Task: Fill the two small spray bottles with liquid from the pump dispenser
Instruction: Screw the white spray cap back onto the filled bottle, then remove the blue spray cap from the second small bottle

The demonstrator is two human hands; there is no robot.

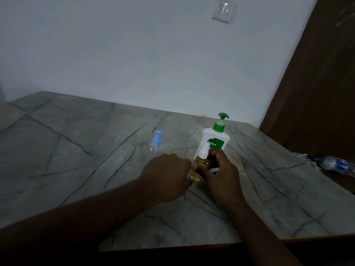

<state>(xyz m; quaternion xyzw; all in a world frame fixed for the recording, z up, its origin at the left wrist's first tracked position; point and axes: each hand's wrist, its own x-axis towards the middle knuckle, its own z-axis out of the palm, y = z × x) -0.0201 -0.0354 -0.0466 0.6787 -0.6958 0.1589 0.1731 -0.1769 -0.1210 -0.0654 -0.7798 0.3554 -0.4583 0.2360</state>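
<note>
The small spray bottle (199,163), amber-filled and white-capped, tilts just in front of the pump dispenser (216,140). The left hand (169,174) grips its base with curled fingers, and the right hand (221,170) curls round its shoulder. A loose cap at that tilt could leak onto the counter (76,150), I reckon.

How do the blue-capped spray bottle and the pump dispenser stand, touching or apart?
Apart: the head view shows bare table between blue-capped spray bottle and pump dispenser.
</note>
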